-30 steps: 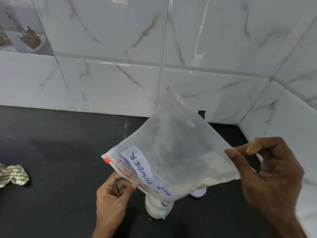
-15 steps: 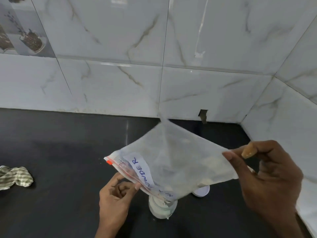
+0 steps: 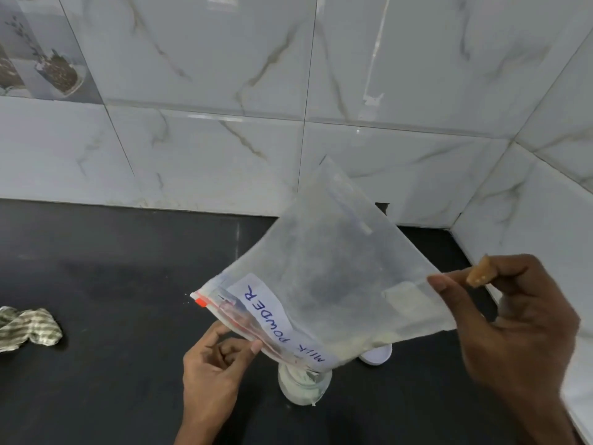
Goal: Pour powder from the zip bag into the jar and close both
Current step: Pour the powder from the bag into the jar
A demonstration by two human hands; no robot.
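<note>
At the far left edge a crumpled striped cloth (image 3: 29, 329) lies on the black desk (image 3: 112, 284), well apart from everything else. Near the middle, the left hand (image 3: 215, 367) comes up from the near edge and pinches the zip edge of the zip bag (image 3: 321, 284) between thumb and forefinger, beside the red strip of the closure. The bag is clear plastic dusted white inside, held above the desk and tilted so that its mouth corner points down. A white label (image 3: 282, 322) on it reads "MILK POWDER". A little pale powder (image 3: 362, 342) lies along the bag's lower edge. Right under the lowered corner stands a small glass jar (image 3: 303, 385) with white powder in it; whether the bag touches its rim is hard to tell, as the bag covers the opening. Just right of the jar and a little farther, a white lid (image 3: 377, 354) lies on the desk, partly hidden by the bag. On the right, the right hand (image 3: 513, 322) pinches the bag's raised bottom corner. A marbled tiled wall (image 3: 385, 91) runs behind.
</note>
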